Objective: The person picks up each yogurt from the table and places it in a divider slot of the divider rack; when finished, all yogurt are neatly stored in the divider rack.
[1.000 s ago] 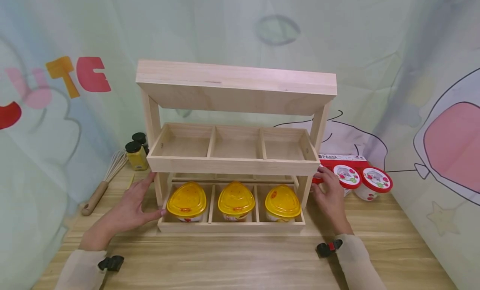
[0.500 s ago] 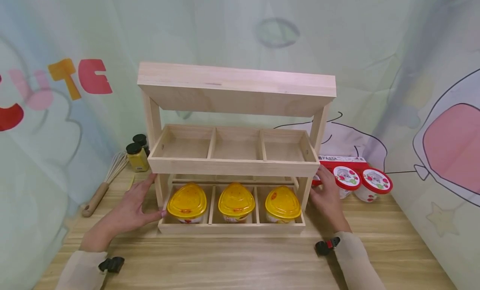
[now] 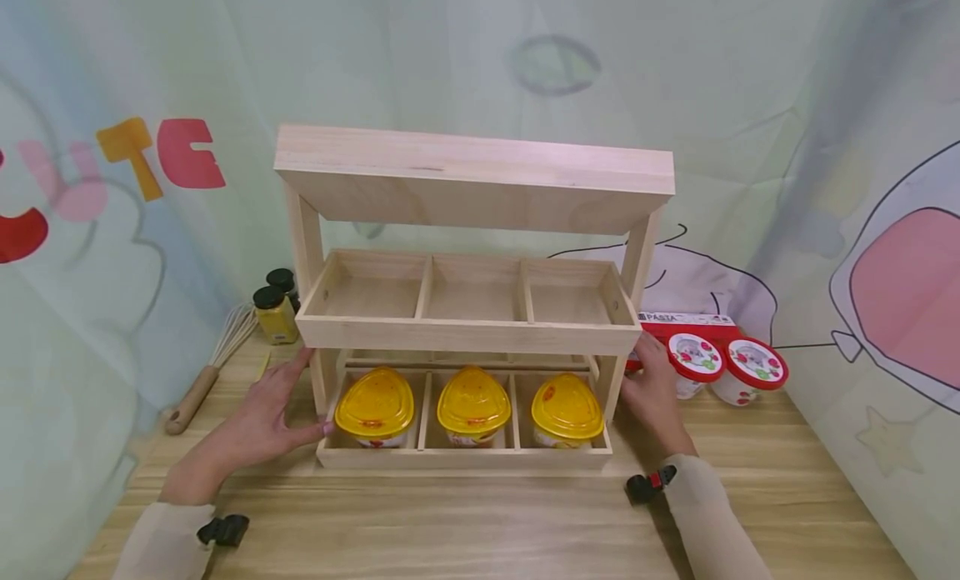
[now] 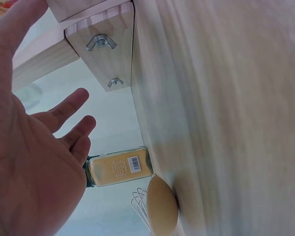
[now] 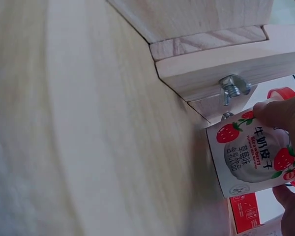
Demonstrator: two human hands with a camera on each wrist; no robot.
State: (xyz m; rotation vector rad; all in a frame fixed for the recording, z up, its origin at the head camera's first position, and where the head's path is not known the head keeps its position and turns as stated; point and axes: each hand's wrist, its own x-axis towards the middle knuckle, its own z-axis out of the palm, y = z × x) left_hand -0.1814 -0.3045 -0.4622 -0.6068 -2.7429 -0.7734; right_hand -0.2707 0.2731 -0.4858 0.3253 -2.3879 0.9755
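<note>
A two-tier wooden rack (image 3: 468, 334) stands upright on the table. Three cups with yellow lids (image 3: 472, 401) sit one per compartment in its lower tray. My left hand (image 3: 258, 426) is spread at the rack's left side, its thumb at the lower tray's corner; the left wrist view shows the palm with nothing held. Beyond the rack's right post, my right hand (image 3: 658, 397) holds a white strawberry cup (image 5: 253, 152) with a red lid. The right wrist view has thumb and finger on opposite sides of that cup, near the rack's wing nuts (image 5: 233, 88).
Two more red-lidded cups (image 3: 695, 357) stand to the right, before a red box marked PASTA (image 3: 686, 317). At the left are a yellow jar with a black lid (image 3: 276, 316), a darker jar behind it (image 3: 281, 280), and a wooden-handled whisk (image 3: 198, 388). A printed curtain (image 3: 450, 72) hangs behind.
My right hand and wrist have shifted slightly left and forward beside the rack. The left hand stays in place, and the rack with its yellow-lidded cups looks unmoved.
</note>
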